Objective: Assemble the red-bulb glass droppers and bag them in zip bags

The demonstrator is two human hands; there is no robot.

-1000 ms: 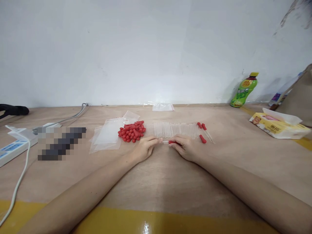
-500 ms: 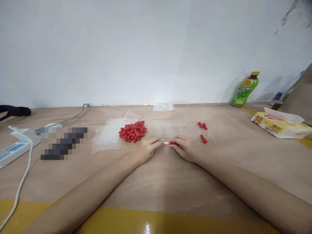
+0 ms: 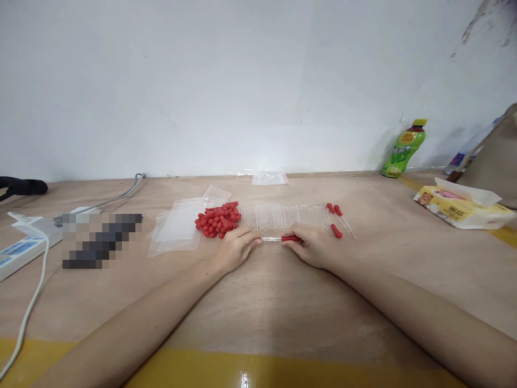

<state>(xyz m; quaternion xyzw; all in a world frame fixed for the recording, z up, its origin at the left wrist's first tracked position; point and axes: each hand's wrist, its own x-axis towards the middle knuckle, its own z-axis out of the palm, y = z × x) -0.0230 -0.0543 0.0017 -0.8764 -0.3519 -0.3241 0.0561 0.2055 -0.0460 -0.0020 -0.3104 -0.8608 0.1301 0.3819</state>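
My left hand pinches the clear glass tube of a dropper, and my right hand pinches the red rubber bulb on its other end. Both hands rest on the table just in front of a row of clear glass tubes. A heap of red rubber bulbs lies left of that row. Three droppers with red bulbs lie at the row's right end.
Clear zip bags lie left of the red heap and one by the wall. A power strip with cable is far left. A green bottle and a tissue pack stand at the right.
My hands have drawn slightly apart, so more of the clear tube shows between them. The left hand has slid a little to the left.
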